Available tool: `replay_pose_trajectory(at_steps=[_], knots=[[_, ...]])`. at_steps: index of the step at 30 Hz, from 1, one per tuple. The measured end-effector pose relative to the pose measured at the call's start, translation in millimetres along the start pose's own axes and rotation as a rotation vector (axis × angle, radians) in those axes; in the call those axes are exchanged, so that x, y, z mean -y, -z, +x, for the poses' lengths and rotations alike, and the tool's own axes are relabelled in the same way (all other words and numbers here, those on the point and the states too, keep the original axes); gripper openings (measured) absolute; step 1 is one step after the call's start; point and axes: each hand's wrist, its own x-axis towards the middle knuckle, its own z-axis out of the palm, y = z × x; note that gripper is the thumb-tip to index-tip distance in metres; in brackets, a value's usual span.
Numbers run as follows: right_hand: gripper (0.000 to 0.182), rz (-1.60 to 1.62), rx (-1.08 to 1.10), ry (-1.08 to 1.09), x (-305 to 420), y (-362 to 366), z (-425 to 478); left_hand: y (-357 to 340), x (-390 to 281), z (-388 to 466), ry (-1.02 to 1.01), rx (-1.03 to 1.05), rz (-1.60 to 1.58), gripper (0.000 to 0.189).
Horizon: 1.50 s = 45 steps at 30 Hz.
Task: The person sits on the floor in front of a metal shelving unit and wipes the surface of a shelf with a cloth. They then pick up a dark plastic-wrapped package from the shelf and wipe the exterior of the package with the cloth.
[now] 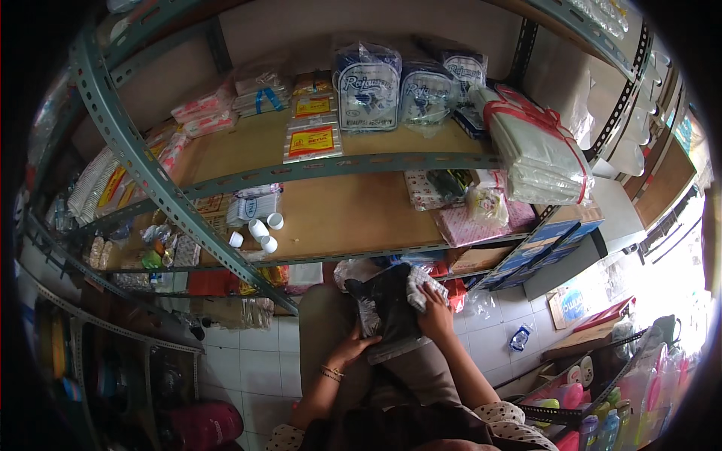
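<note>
A pack of black plastic bags in clear wrap [389,307] lies across the lap, in front of the shelving. My left hand [356,345] grips its lower left side, with the thumb on top. My right hand [435,310] holds a crumpled white checked cloth [418,287] against the pack's upper right part. Just beyond the pack, clear plastic [347,272] shows at the lower shelf's edge.
A green slotted-metal shelf edge [350,164] crosses ahead, with a slanting post [141,175] at the left. White plastic cups [258,228] sit on the middle shelf. A tied stack of clear bags [541,152] overhangs at the right. Bottles [609,425] stand at the lower right.
</note>
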Motion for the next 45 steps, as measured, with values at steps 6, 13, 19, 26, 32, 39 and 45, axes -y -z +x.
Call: replay_pose_trajectory(at_steps=[6, 13, 19, 26, 32, 39, 45], knots=[[0.072, -0.222, 0.183, 0.405, 49, 7, -42, 2, -20, -21, -0.059, -0.030, 0.040, 0.088], [0.063, 0.016, -0.027, 0.066, 21, 5, 10, 1, -41, -31, -0.019, -0.098, 0.263, 0.084], [0.072, -0.070, 0.021, 0.197, 48, 13, -18, 7, -24, -26, -0.082, -0.010, -0.027, 0.085], [0.079, -0.159, 0.045, 0.365, 61, 30, -56, 19, -13, -24, 0.073, -0.035, -0.324, 0.074], [0.082, -0.063, -0.112, 0.297, 76, 51, -30, 14, -36, -30, 0.154, -0.150, -0.277, 0.063], [0.076, -0.185, -0.036, 0.484, 109, 37, -52, 47, 6, -47, -0.447, -0.134, 0.277, 0.043], [0.075, -0.146, 0.062, 0.622, 105, 31, -41, 37, -12, -57, -0.148, -0.204, -0.210, 0.041]])
